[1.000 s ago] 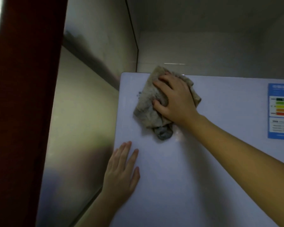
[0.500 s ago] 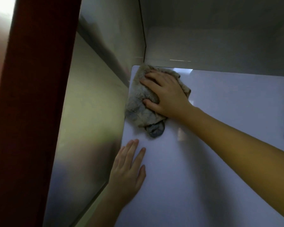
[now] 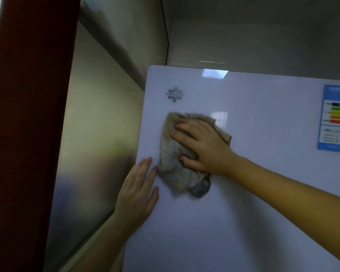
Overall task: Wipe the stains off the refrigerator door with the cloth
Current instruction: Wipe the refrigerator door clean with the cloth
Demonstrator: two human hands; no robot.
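Right hand (image 3: 202, 146) pressed flat over a crumpled grey-beige cloth (image 3: 175, 163), fingers spread, thumb tucked into the folds; grips the cloth against the white refrigerator door (image 3: 243, 193). Cloth sits left of centre frame, on the upper left part of the door, a darker blue-grey corner hanging at its lower edge.

Left hand (image 3: 137, 195) lies open, palm flat on the door near its left edge, holding nothing; fingertips just beside the cloth's lower left side, touching or not cannot be told.

Snowflake logo (image 3: 175, 94) above the cloth, near the door's top left corner, uncovered. Blue energy label (image 3: 335, 118) at the right edge of frame, well apart from the cloth, partly cut off. Brushed metal panel (image 3: 98, 134) flanks the door on the left; dark red frame (image 3: 28, 114) fills the left of the frame. Grey wall (image 3: 253, 36) above. No stains can be made out on the door.
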